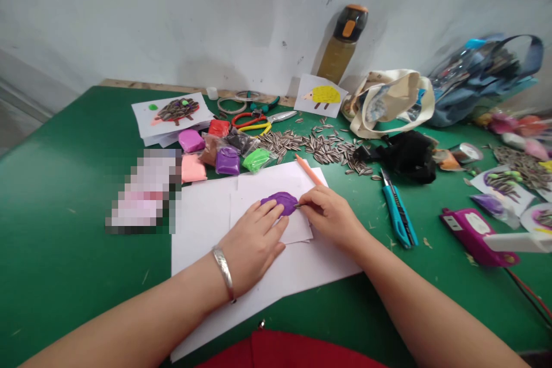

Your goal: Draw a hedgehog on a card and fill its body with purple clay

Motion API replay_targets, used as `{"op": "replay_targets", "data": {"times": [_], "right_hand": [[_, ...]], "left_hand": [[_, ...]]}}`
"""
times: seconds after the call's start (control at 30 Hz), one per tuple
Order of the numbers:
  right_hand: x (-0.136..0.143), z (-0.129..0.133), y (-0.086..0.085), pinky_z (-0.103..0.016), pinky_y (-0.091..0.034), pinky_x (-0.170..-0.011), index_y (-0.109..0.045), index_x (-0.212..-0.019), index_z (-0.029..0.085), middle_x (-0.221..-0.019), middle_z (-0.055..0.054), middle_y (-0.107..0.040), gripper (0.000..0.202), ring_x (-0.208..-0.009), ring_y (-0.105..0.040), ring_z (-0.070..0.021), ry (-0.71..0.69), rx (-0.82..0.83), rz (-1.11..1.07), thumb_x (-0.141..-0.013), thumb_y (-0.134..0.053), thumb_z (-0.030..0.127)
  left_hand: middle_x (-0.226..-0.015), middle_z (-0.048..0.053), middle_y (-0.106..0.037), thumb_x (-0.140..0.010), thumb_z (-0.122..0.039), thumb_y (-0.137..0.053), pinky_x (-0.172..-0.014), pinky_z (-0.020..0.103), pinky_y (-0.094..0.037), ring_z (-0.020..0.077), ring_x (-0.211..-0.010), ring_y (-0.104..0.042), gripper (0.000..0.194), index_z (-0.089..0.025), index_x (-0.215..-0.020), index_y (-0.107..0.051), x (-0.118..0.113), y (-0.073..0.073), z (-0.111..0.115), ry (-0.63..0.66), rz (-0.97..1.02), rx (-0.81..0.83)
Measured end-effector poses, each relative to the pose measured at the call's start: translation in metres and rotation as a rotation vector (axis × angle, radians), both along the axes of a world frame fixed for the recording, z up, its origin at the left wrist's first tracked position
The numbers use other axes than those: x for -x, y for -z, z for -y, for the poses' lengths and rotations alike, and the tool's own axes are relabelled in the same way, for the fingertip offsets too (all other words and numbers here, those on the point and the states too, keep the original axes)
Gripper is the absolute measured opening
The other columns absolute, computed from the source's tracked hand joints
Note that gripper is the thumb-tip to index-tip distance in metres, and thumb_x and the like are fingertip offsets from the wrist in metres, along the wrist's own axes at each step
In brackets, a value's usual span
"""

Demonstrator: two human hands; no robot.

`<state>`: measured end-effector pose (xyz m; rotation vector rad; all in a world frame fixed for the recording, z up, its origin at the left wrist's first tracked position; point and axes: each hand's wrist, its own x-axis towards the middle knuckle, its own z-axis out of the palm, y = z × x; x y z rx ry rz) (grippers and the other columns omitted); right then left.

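Note:
A flattened oval of purple clay [282, 202] lies on a small white sheet [297, 234] in the middle of the head view. My left hand [254, 238] rests flat with fingers spread, its fingertips on the left part of the clay. At the clay's right edge, my right hand [330, 215] pinches a small dark sunflower seed [298, 205]. Beyond the sheet lie loose sunflower seeds [323, 146]. An orange pen [308, 169] lies just behind my right hand. Larger white paper [198, 241] is spread underneath.
Bagged clay, including a green pack [257, 159], sits behind the paper with scissors [280, 117] nearby. A blue utility knife [397, 213] and magenta device [476, 236] are at right. Hedgehog pictures [325, 98], a bottle [345, 40] and a cloth bag [388, 98] stand along the wall.

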<state>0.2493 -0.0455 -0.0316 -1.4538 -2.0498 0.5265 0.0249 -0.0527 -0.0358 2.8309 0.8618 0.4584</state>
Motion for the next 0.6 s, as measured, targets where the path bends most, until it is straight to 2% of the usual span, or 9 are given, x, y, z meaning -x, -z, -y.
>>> {"op": "replay_targets", "data": {"times": [0.17, 0.43, 0.6], "right_hand": [[0.0015, 0.0001, -0.0013, -0.03, -0.047, -0.076, -0.064, -0.084, 0.02, -0.084, -0.003, -0.062, 0.013, -0.083, -0.059, -0.0176, -0.007, 0.002, 0.06, -0.086, -0.054, 0.012], [0.0015, 0.0009, 0.0001, -0.03, -0.048, -0.075, -0.064, -0.088, 0.021, -0.086, -0.003, -0.063, 0.012, -0.082, -0.059, -0.0164, -0.047, 0.011, -0.038, -0.087, -0.055, 0.013], [0.0061, 0.0006, -0.0021, -0.032, -0.048, -0.079, -0.065, -0.088, 0.019, -0.086, -0.005, -0.063, 0.014, -0.084, -0.058, -0.0179, -0.072, -0.003, 0.012, -0.087, -0.053, 0.011]], "left_hand": [[-0.136, 0.017, -0.054, -0.096, -0.027, -0.044, -0.11, 0.053, -0.034, 0.0305, -0.132, -0.043, 0.035, -0.011, -0.125, -0.056, -0.0002, 0.0015, 0.0006, -0.009, 0.014, -0.001], [-0.135, 0.018, -0.054, -0.096, -0.027, -0.043, -0.109, 0.054, -0.035, 0.0319, -0.131, -0.045, 0.036, -0.01, -0.126, -0.056, -0.0002, 0.0001, -0.0004, 0.004, 0.003, -0.013], [-0.136, 0.018, -0.054, -0.096, -0.027, -0.044, -0.109, 0.053, -0.035, 0.032, -0.131, -0.044, 0.037, -0.01, -0.127, -0.055, -0.0003, -0.0004, -0.0004, 0.004, -0.017, -0.013]]}}
